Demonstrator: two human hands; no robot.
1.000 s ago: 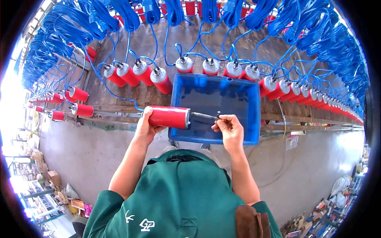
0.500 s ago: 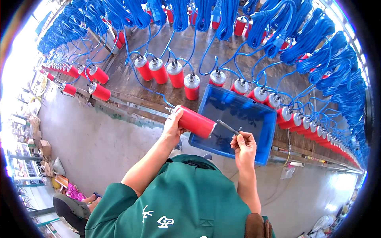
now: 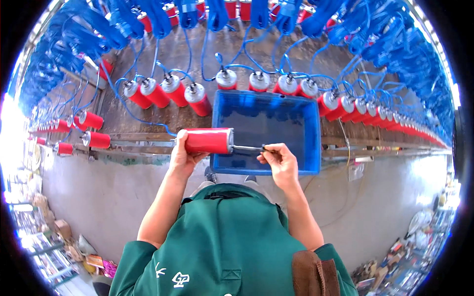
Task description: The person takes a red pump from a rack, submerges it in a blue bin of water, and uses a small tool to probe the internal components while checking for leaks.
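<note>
Red, smooth and faintly glossy, the cylinder lies level just on the nine o'clock side of centre in the head view I am watching from afar. A pale metal rim rings its three o'clock end; from its nine o'clock end a thin blue cord loops away toward ten. I see the left hand wrapped around that nine o'clock end, thumb over the top, fingers closed underneath. At three o'clock the right hand pinches a slim, dark rod between thumb and curled fingers, with hardly any gap. The rod's other end meets the rimmed face of the cylinder; I cannot tell whether it goes in.

Below and behind, toward two, I make out a rectangular blue tub, its hard plastic wet-looking inside. Past it, worn brown boards make up the bench, where silver-capped red cylinders curve in a row from ten to three, fed by blue cords. Thick, ropy blue bundles hang across twelve.

At six sits the soft green shirt, carrying white printed marks toward seven and a nubby brown cloth at five.
</note>
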